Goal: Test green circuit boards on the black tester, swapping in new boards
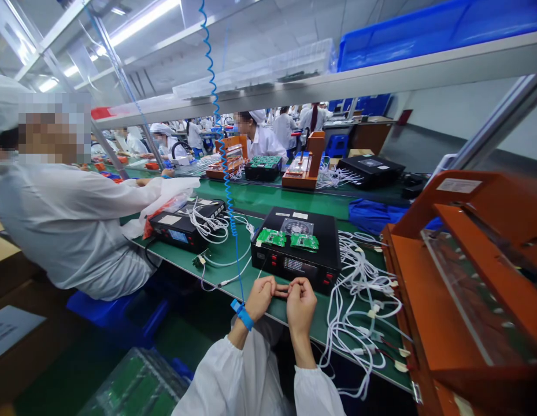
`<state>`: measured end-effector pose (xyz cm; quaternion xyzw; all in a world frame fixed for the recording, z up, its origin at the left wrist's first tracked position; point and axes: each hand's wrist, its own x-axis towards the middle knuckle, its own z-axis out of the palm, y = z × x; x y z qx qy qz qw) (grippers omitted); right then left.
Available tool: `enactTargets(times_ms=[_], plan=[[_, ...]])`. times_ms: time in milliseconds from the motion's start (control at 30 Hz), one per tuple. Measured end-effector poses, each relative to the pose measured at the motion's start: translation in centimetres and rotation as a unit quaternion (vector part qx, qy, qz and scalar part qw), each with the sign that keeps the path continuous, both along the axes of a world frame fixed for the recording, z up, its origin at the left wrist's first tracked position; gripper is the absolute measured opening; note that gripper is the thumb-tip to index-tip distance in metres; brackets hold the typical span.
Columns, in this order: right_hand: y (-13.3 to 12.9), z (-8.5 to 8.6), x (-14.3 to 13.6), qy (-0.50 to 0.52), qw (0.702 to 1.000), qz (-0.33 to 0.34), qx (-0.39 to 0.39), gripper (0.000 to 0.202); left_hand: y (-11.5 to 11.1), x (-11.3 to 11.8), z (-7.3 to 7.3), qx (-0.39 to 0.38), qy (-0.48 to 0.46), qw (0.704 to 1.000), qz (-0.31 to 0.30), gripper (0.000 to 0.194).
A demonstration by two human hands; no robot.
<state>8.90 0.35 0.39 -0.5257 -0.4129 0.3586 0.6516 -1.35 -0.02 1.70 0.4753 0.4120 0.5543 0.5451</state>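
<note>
My left hand (260,298), with a blue wrist strap (242,314) on its wrist, is closed at the bench's front edge. My right hand (302,305) is curled beside it, and the fingers of both meet between them. Whatever they may hold is hidden by the fingers. Just beyond them stands a black test box (268,261) with a lit display and red switches. On its top lie two green circuit boards, a left one (271,237) and a right one (304,241). A blue coiled cord (227,173) hangs down toward the strap.
White cables (359,300) spread over the bench at right, beside an orange fixture (407,260). A second black box (177,231) with cables stands at left, near a seated co-worker (69,219). A shelf (381,66) crosses overhead. Bagged green boards (133,387) sit low at left.
</note>
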Motion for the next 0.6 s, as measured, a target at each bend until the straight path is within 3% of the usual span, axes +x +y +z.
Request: enactTargets(times_ms=[233,600], plan=[[0.10,-0.09,-0.06,0.001,1.000,-0.002,0.004,0.011,0.14,-0.05,-0.05,-0.002,0.017,1.000,-0.008,0.019],[0.26,-0.35,-0.14,-0.031,0.999,0.004,0.014,0.011,0.18,0.00,-0.33,-0.014,-0.054,0.998,-0.016,0.022]])
